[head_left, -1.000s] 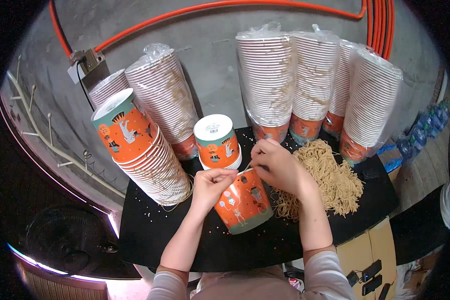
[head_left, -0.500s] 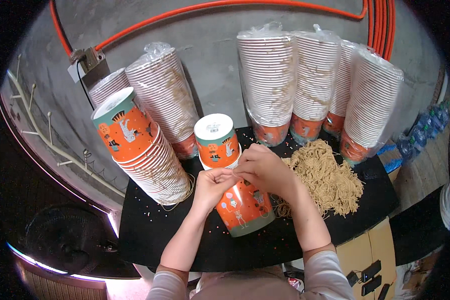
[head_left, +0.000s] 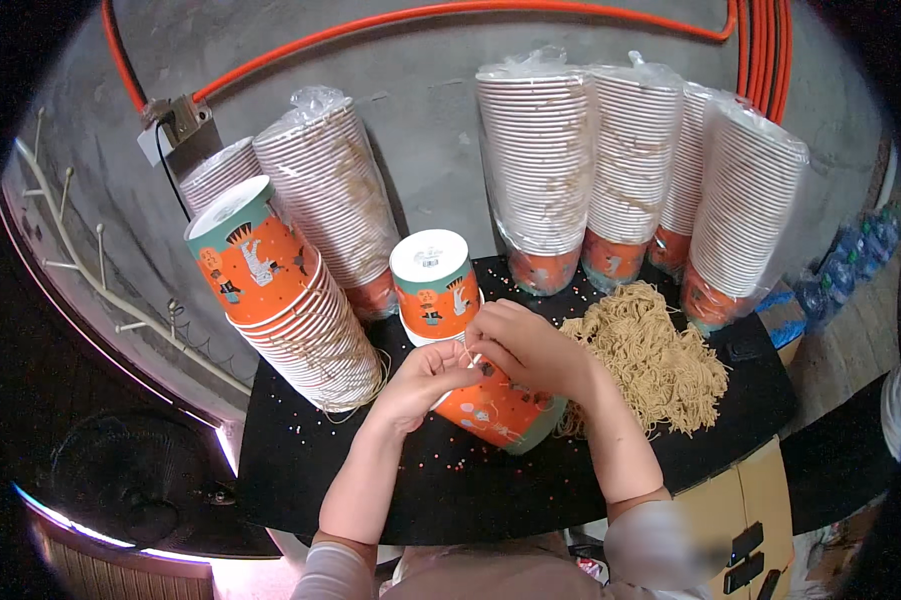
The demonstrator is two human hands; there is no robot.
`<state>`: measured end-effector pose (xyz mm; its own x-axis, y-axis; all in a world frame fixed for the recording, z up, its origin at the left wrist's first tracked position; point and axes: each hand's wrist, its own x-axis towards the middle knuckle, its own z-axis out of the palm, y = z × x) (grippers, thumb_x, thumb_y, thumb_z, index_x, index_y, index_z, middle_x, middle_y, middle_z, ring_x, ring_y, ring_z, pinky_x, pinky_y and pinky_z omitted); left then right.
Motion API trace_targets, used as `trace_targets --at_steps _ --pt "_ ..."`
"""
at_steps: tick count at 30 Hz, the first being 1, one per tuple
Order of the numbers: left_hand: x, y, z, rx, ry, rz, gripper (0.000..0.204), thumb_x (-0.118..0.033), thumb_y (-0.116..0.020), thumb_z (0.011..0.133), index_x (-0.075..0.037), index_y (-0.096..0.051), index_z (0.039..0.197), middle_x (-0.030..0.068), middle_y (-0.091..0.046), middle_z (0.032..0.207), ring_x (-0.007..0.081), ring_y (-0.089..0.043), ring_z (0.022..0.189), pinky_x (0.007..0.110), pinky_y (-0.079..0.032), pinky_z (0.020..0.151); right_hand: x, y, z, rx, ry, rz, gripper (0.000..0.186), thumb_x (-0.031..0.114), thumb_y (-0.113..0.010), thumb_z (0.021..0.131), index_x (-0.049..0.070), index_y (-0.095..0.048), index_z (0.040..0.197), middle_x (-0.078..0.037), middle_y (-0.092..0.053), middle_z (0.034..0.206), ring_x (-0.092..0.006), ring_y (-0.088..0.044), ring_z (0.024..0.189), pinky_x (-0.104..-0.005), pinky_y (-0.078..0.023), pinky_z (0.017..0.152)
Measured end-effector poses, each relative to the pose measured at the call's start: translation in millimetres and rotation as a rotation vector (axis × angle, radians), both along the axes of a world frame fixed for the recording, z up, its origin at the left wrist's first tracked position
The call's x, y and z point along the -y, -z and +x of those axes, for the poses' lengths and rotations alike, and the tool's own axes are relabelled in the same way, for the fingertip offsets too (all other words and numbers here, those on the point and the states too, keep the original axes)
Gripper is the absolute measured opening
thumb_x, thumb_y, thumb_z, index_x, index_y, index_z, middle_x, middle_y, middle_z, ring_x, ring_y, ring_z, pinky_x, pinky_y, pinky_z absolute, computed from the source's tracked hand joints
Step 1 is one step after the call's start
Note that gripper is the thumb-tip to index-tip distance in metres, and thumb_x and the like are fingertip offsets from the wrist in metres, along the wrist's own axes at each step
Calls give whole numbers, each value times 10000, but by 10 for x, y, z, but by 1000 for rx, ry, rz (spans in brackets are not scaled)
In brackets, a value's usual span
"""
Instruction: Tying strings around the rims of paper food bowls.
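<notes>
An orange paper bucket (head_left: 500, 410) with a green base band and cartoon skeleton figures lies tilted before me, its rim toward my left hand. My left hand (head_left: 422, 380) pinches that rim, thumb along the outside. At the same edge, my right hand (head_left: 515, 340) has its fingers closed on what looks like a thin cord (head_left: 469, 354), a short bit of which shows between the hands. My right fingertips are partly hidden. Just behind stands a short upside-down stack of similar buckets (head_left: 432, 292). A heap of tan cord (head_left: 660, 360) lies right of my right hand.
A leaning bucket stack with cords (head_left: 290, 300) stands left. Tall plastic-wrapped stacks (head_left: 320, 190) (head_left: 535, 160) line the table's back against a grey wall. Small beads dot the black table (head_left: 370, 490). A cardboard box (head_left: 745, 500) with dark devices sits at lower right.
The bucket has turned so that its base swings to the right and slightly up. My left hand has opened its grip a little and shifted along the rim; the right hand stays close.
</notes>
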<state>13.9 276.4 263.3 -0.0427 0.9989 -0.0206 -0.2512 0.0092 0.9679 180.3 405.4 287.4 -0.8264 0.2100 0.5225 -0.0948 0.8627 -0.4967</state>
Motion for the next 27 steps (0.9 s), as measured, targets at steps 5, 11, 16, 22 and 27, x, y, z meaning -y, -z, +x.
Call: trace_targets --at_steps 5,11,16,22,27 --pt "-2 36 -92 179 5 -23 231 -51 -683 974 10 -675 1197 21 -714 1063 54 -668 877 181 -523 764 -22 -2 7 -146 68 76 85 70 -645 893 43 -604 963 -133 -599 999 -345 -593 980 -434 -491 870" --pt "-37 164 -54 8 -212 140 113 46 -661 944 37 -711 1046 81 -748 958 103 -710 768 198 -572 656 37 -51 -23 -241 64 33 70 57 -660 904 22 -651 963 -114 -582 1049 -290 -596 997 -382 -489 888" --pt "-53 202 -101 -11 -242 333 84 85 -691 899 60 -719 975 150 -755 967 169 -743 832 280 -615 748 100 -87 -18 -276 60 56 84 59 -687 888 34 -685 968 -102 -583 1054 -278 -589 1011 -377 -483 887" --pt "-24 148 -24 -98 -324 390 106 90 -743 864 56 -703 957 136 -748 962 162 -743 834 275 -615 757 112 -73 -52 -324 46 64 116 88 -705 880 58 -692 991 -108 -583 1044 -302 -584 1015 -401 -486 899" --pt "-2 152 -43 -144 -411 432 225 82 -780 845 31 -635 1009 126 -730 1010 158 -739 883 264 -609 782 139 -69 -74 -332 4 55 130 99 -707 877 62 -682 1000 -106 -579 1051 -307 -582 1021 -401 -484 900"
